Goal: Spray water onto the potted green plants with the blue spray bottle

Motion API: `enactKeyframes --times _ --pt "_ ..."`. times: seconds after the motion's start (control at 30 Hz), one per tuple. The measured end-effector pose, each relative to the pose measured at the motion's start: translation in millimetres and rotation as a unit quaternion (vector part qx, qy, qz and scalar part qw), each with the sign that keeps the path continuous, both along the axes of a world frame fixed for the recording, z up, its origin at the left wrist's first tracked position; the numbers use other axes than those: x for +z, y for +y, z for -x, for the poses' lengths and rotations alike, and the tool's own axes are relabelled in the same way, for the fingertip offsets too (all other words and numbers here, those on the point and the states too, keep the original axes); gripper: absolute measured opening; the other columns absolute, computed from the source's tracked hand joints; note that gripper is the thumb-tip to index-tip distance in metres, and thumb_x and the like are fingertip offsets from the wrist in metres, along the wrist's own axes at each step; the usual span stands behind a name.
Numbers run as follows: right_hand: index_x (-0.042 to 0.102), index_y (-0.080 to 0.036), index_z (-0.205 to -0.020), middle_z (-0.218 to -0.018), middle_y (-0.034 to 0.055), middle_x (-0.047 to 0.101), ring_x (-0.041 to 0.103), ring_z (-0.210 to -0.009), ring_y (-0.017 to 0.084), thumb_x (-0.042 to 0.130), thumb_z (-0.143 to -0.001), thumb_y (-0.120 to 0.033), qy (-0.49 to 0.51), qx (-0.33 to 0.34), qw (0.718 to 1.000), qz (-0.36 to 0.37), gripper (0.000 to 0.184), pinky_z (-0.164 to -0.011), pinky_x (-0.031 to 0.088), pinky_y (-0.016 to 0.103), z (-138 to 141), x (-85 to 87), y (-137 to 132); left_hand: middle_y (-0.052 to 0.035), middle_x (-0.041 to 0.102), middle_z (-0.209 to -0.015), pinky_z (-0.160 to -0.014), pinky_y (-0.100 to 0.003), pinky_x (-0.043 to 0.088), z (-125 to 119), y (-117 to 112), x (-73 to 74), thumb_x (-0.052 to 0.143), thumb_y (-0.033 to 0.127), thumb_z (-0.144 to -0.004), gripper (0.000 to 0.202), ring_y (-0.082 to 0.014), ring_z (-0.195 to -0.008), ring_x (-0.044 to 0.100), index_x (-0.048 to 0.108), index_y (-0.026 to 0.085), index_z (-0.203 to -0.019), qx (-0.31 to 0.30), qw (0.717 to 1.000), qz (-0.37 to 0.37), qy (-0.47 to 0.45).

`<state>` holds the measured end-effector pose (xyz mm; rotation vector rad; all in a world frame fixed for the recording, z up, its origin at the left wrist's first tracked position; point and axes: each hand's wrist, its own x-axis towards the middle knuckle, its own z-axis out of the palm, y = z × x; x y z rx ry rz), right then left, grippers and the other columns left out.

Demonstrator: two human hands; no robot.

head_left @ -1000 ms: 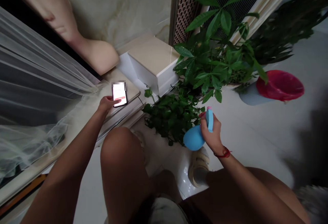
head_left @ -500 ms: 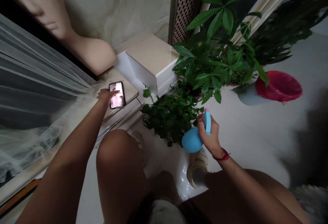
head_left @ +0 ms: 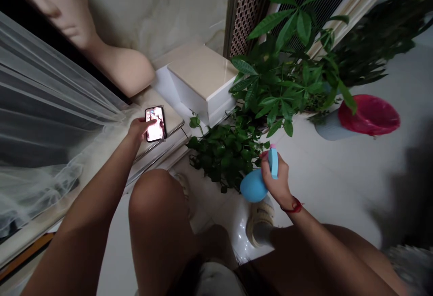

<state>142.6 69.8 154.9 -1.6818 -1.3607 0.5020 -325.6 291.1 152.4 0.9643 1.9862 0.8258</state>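
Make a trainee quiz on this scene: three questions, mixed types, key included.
1. What does the right grip hold?
A) a watering can
B) a blue spray bottle
C) pruning shears

2. True or false: the smartphone at the left grip has a lit screen.

3. Fill in the colour: the bracelet near the right grip is ____.

Key: 1. B; 2. True; 3. Red.

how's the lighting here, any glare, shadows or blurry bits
Head view: dim overall, the phone screen glowing brightest and partly washed out; head view: small glints on the floor beside the right shoe, a broad dark shadow at far right; head view: the foliage at upper right looks dark and soft.
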Motion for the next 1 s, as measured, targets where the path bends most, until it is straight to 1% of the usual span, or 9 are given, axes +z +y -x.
enactKeyframes --times 0.13,0.2,0.37,0.47,0.53,0.63,0.8,0.9,1.0 --pt "0.065 -0.027 -0.094 -0.087 0.0061 0.075 0.07 -0.079 0.026 0.061 -0.096 -0.044 0.004 0.005 1.0 0.003 0.018 -0.078 0.06 0.043 -0.2 2.1 -0.5 0.0029 0.068 -0.083 -0.09 -0.036 0.059 -1.0 -10.8 -2.5 0.093 0.015 -0.075 0.039 -0.0201 -0.093 0.068 0.061 0.019 -0.097 0.055 0.996 -0.026 -0.062" --pt "0.065 -0.027 -0.094 -0.087 0.0059 0.074 0.07 -0.079 0.026 0.061 -0.095 -0.043 0.007 0.003 1.0 0.002 0.017 -0.078 0.06 0.043 -0.4 2.6 -1.2 0.004 0.068 -0.082 -0.092 -0.036 0.059 -0.9 -12.6 -2.6 0.09 0.009 -0.072 0.038 -0.0194 -0.094 0.067 0.063 0.018 -0.098 0.073 0.993 -0.037 -0.091" --pt "0.064 -0.027 -0.091 -0.089 0.0079 0.077 0.072 -0.082 0.028 0.061 -0.095 -0.043 0.009 -0.001 1.0 0.0 0.017 -0.08 0.06 0.045 -2.4 4.3 -4.6 0.0033 0.067 -0.082 -0.095 -0.037 0.059 -0.9 -13.0 0.2 0.075 0.002 -0.077 0.031 -0.0182 -0.093 0.066 0.06 0.018 -0.1 0.084 0.99 -0.03 -0.112" --pt "0.067 -0.027 -0.095 -0.088 0.0072 0.077 0.071 -0.08 0.028 0.061 -0.096 -0.044 0.01 -0.004 1.0 0.001 0.018 -0.08 0.06 0.046 -3.8 5.1 -6.8 0.0041 0.066 -0.083 -0.095 -0.037 0.058 -1.0 -13.5 -0.5 0.07 -0.002 -0.073 0.036 -0.0169 -0.091 0.065 0.059 0.017 -0.102 0.085 0.99 -0.035 -0.11" --pt "0.068 -0.026 -0.097 -0.086 0.0064 0.076 0.07 -0.078 0.027 0.062 -0.097 -0.044 0.01 -0.005 1.0 0.001 0.019 -0.078 0.06 0.045 -4.5 4.7 -7.7 0.0051 0.066 -0.084 -0.095 -0.037 0.058 -0.8 -13.8 -2.2 0.07 -0.003 -0.069 0.04 -0.0166 -0.091 0.064 0.059 0.017 -0.102 0.087 0.99 -0.04 -0.103" --pt "0.066 -0.027 -0.095 -0.087 0.0067 0.075 0.07 -0.079 0.027 0.062 -0.097 -0.045 0.006 -0.005 1.0 -0.006 0.018 -0.077 0.06 0.045 -5.1 3.2 -8.4 0.0053 0.067 -0.085 -0.095 -0.037 0.058 0.1 -13.6 -5.0 0.076 -0.002 -0.064 0.044 -0.0177 -0.091 0.064 0.06 0.018 -0.101 0.084 0.991 -0.047 -0.098" --pt "0.065 -0.028 -0.092 -0.089 0.0085 0.076 0.07 -0.08 0.028 0.062 -0.098 -0.046 0.007 0.002 1.0 -0.008 0.019 -0.077 0.061 0.046 -5.3 2.3 -8.3 0.0025 0.071 -0.086 -0.093 -0.038 0.06 0.3 -13.1 -6.9 0.091 0.008 -0.056 0.05 -0.0235 -0.096 0.072 0.062 0.021 -0.095 0.071 0.995 -0.047 -0.059" --pt "0.066 -0.027 -0.095 -0.089 0.0082 0.076 0.07 -0.079 0.028 0.062 -0.096 -0.045 0.009 0.004 1.0 -0.001 0.018 -0.078 0.061 0.046 -5.6 3.5 -8.4 0.0011 0.072 -0.086 -0.09 -0.037 0.06 -1.4 -13.9 -6.2 0.093 0.012 -0.058 0.048 -0.0236 -0.096 0.073 0.062 0.02 -0.094 0.065 0.995 -0.046 -0.052" --pt "0.064 -0.027 -0.093 -0.09 0.0074 0.076 0.071 -0.083 0.028 0.062 -0.095 -0.044 0.012 0.01 1.0 -0.005 0.017 -0.08 0.061 0.044 -5.9 4.6 -8.6 -0.0011 0.071 -0.089 -0.09 -0.04 0.061 -0.7 -16.1 -1.1 0.089 0.018 -0.069 0.039 -0.0243 -0.096 0.073 0.063 0.019 -0.097 0.053 0.997 -0.043 -0.025"
